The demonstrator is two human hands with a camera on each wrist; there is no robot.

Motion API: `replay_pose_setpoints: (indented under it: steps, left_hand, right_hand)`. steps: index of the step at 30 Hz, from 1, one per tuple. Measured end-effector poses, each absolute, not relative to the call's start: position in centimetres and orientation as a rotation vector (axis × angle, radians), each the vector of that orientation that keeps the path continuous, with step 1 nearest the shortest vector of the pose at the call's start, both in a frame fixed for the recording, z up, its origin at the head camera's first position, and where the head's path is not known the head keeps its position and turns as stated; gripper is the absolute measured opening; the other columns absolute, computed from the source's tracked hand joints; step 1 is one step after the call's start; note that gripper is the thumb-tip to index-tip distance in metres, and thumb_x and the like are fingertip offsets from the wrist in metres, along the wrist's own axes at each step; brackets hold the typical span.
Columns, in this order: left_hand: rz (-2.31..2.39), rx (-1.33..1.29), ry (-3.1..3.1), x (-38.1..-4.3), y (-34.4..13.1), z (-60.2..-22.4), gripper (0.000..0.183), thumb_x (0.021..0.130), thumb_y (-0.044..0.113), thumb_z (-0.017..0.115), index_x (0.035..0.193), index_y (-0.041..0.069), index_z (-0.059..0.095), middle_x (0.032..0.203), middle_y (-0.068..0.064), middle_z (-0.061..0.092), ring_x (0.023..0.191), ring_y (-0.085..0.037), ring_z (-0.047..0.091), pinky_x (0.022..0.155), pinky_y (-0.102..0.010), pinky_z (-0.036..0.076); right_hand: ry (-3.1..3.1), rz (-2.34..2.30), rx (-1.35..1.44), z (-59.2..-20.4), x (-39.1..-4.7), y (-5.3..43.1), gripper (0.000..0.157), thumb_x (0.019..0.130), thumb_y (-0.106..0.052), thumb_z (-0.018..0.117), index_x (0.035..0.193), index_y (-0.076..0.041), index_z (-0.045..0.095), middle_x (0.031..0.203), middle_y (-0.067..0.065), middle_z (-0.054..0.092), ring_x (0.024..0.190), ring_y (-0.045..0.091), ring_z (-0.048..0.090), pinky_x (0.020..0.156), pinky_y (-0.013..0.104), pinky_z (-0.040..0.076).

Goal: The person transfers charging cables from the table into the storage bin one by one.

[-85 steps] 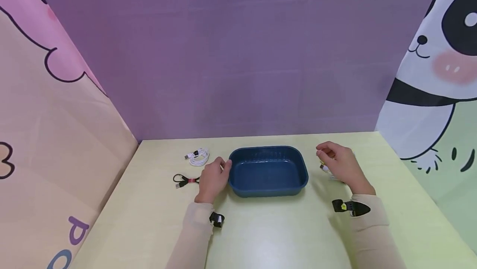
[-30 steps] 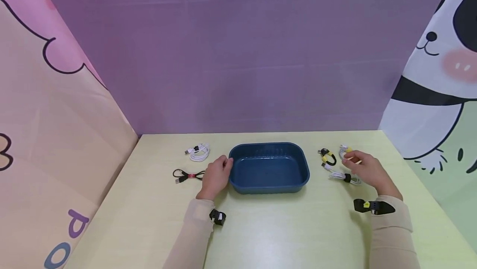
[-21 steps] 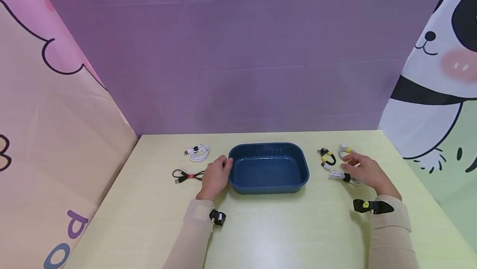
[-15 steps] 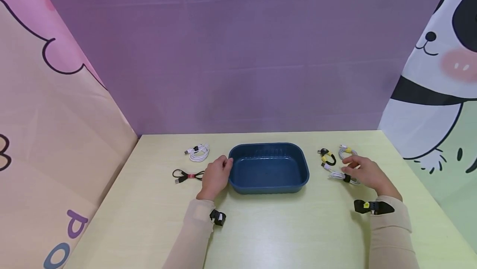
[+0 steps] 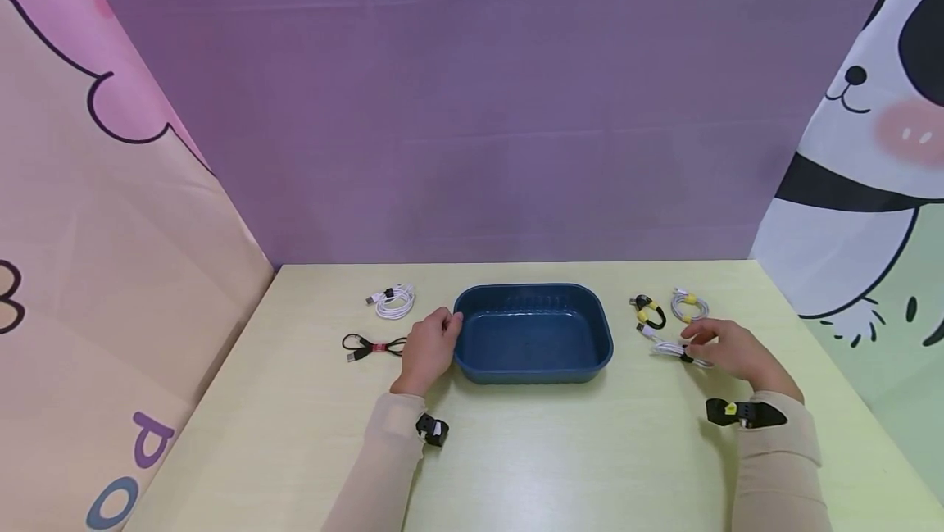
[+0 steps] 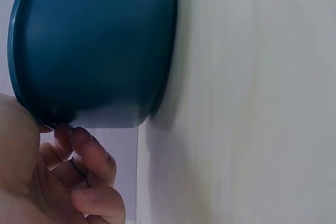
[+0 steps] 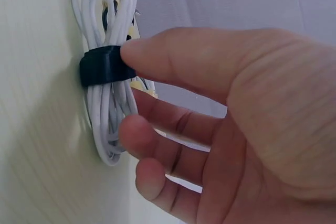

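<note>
A blue rectangular tray (image 5: 533, 375) stands in the middle of the table. My left hand (image 5: 429, 350) holds its left rim, thumb at the edge and fingers bent against the outside wall in the left wrist view. On the right lies a coiled white USB cable (image 7: 107, 103) bound with a black strap (image 7: 102, 66). My right hand (image 5: 730, 352) is over this cable, its thumb tip right at the strap and the other fingers loosely bent along the coil, with a gap between thumb and fingers. The index fingertip is hidden behind the cable.
Behind the right hand lie a black cable with yellow ties (image 5: 649, 312) and a coiled white cable with yellow ties (image 5: 689, 305). Left of the tray are a white coiled cable (image 5: 394, 302) and a black cable with a red tie (image 5: 372, 347). A purple backdrop (image 5: 479, 106) rises behind the table.
My right hand has moved right from beside the tray, then lowered toward the black-strapped white cable, uncovering the white cable with yellow ties. The left hand has stayed at the tray rim.
</note>
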State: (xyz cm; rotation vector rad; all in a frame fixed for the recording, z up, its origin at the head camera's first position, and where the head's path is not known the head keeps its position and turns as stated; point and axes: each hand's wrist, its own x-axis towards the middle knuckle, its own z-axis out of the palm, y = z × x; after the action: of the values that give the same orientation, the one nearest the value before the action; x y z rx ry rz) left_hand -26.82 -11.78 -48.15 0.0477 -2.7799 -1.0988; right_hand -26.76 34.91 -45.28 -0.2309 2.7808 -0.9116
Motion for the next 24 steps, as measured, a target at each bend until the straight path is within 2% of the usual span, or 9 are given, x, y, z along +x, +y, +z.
replay_pose_setpoints:
  steps: [7, 16, 19, 24]
  left_hand:
    - [-1.089, 0.035, -2.772, -27.02, -11.87, -48.28, 0.035, 0.106, 0.033, 0.052, 0.078, 0.012, 0.052, 0.066, 0.0, 0.045, 0.06, -0.02, 0.048, 0.055, -0.029, 0.029]
    - [-1.14, 0.047, -2.8, -27.0, -11.78, -48.22, 0.035, 0.107, 0.033, 0.05, 0.079, 0.012, 0.051, 0.068, -0.001, 0.046, 0.061, -0.019, 0.047, 0.056, -0.029, 0.03]
    - [-1.135, 0.045, -2.8, -26.99, -11.79, -48.27, 0.034, 0.108, 0.032, 0.05, 0.08, 0.012, 0.052, 0.068, -0.001, 0.046, 0.061, -0.019, 0.047, 0.056, -0.029, 0.03]
    - [-1.12, 0.033, -2.79, -26.99, -11.87, -48.27, 0.034, 0.107, 0.032, 0.05, 0.08, 0.011, 0.052, 0.068, -0.001, 0.046, 0.06, -0.019, 0.047, 0.055, -0.029, 0.03]
  right_hand:
    - [2.791, -0.857, -0.226, -45.25, -26.85, 34.77, 0.024, 0.094, -0.015, 0.068, 0.113, 0.0, 0.069, 0.106, 0.016, 0.068, 0.092, 0.023, 0.059, 0.077, 0.035, 0.045]
    - [2.769, -0.834, -0.225, -45.35, -26.76, 34.53, 0.026, 0.092, -0.013, 0.07, 0.113, 0.001, 0.068, 0.111, 0.02, 0.068, 0.104, 0.034, 0.06, 0.089, 0.052, 0.046]
    - [2.763, -0.827, -0.227, -45.49, -26.85, 34.56, 0.027, 0.092, -0.013, 0.07, 0.114, 0.001, 0.068, 0.111, 0.021, 0.067, 0.102, 0.034, 0.059, 0.087, 0.051, 0.047]
    - [2.768, -0.821, -0.227, -45.54, -27.02, 34.57, 0.028, 0.091, -0.013, 0.071, 0.114, 0.001, 0.068, 0.109, 0.019, 0.068, 0.095, 0.028, 0.059, 0.079, 0.039, 0.046]
